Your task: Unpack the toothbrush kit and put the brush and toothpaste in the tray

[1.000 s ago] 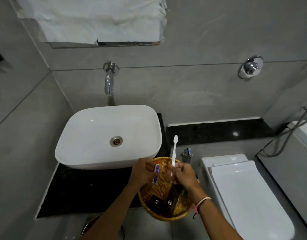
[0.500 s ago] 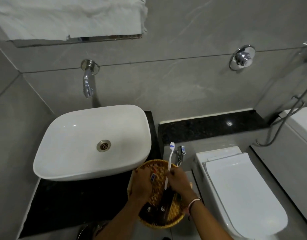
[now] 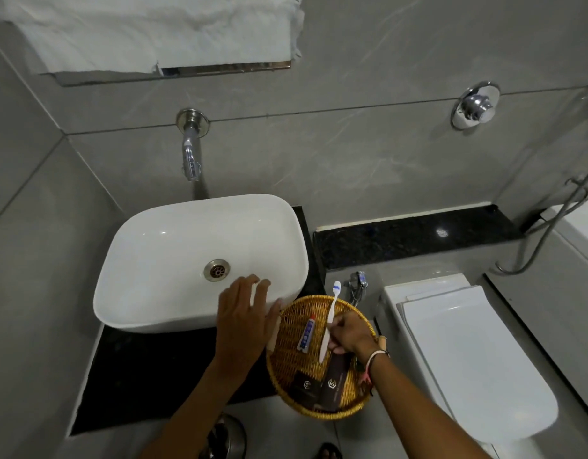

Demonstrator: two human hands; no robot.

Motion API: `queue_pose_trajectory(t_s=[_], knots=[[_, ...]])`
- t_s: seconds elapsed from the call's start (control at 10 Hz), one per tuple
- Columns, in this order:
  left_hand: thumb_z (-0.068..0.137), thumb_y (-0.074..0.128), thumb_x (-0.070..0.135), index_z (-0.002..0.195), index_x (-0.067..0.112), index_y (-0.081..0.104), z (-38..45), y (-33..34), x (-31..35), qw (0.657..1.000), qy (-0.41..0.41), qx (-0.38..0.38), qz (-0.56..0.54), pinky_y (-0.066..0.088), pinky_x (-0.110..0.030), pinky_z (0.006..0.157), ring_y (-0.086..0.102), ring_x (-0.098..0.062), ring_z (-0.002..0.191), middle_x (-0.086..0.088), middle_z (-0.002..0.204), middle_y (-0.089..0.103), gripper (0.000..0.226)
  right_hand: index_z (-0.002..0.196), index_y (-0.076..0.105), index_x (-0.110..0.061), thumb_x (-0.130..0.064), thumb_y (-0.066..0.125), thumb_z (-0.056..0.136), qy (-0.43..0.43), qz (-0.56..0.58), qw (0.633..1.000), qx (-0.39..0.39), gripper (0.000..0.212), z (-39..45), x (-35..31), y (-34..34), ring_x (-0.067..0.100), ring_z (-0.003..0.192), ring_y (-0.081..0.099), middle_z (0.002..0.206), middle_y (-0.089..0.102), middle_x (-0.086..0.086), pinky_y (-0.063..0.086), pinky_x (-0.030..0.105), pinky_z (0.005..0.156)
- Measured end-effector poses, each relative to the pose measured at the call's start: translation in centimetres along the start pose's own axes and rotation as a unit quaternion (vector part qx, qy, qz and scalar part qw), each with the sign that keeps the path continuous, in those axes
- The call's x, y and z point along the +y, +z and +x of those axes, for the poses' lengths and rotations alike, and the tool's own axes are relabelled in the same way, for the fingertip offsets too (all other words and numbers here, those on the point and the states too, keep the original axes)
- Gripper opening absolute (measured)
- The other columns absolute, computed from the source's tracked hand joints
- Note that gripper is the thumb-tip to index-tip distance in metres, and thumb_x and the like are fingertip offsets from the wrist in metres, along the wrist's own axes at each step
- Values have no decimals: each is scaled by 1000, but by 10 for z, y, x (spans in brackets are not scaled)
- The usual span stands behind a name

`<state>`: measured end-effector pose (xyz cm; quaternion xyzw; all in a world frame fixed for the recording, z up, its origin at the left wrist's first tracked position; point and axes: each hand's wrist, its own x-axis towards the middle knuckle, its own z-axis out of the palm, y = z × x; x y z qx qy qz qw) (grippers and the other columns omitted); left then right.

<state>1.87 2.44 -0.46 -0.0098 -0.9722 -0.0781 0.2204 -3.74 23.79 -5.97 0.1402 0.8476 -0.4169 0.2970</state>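
While my right fingers (image 3: 335,339) still pinch the brush (image 3: 329,321) low over the tray (image 3: 286,369), my left hand (image 3: 244,321) has let go: its fingers are spread, empty, beside the sink (image 3: 173,260). Half a second ago it held the paste (image 3: 306,332); now that lies in the tray. Only the brush remains, I judge.

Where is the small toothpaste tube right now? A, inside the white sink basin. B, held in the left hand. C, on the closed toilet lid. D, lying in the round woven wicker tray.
D: the small white toothpaste tube with a red cap lies on the weave of the round woven wicker tray, beside the white toothbrush that the right hand holds, while the open left hand is empty.
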Motion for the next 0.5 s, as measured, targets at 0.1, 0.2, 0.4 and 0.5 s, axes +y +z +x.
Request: queue_pose_trajectory(t_s=[0.1, 0.2, 0.4, 0.5], knots=[[95, 57, 46, 122, 9, 63, 0, 2, -17, 999, -16, -31, 29, 54, -49, 95, 62, -35, 118, -19, 127, 67, 46, 98, 76, 8, -16, 65, 97, -14, -42, 999, 28, 26, 1, 0, 4, 8, 47, 59, 74, 74, 12, 53, 14, 47], [96, 51, 49, 128, 9, 60, -3, 8, -27, 998, -16, -48, 40, 52, -52, 98, 61, -36, 122, -20, 131, 65, 52, 91, 78, 7, -14, 72, 92, -28, -70, 995, 65, 22, 3, 1, 7, 13, 52, 64, 85, 80, 20, 63, 25, 67], [98, 43, 54, 145, 14, 46, -9, 8, -32, 998, -18, -58, 26, 44, -56, 108, 50, -37, 136, -20, 149, 51, 62, 96, 79, 3, -19, 77, 89, -32, -82, 991, 96, 24, -4, -1, 11, 31, 90, 78, 97, 80, 20, 63, 43, 90], [95, 43, 61, 150, 17, 39, -4, 6, -33, 998, -12, -54, 34, 41, -59, 111, 43, -37, 143, -19, 157, 42, 70, 100, 78, 0, -27, 80, 85, -44, -90, 983, 152, 31, -12, -7, 9, 30, 93, 76, 99, 79, 18, 62, 41, 90]])
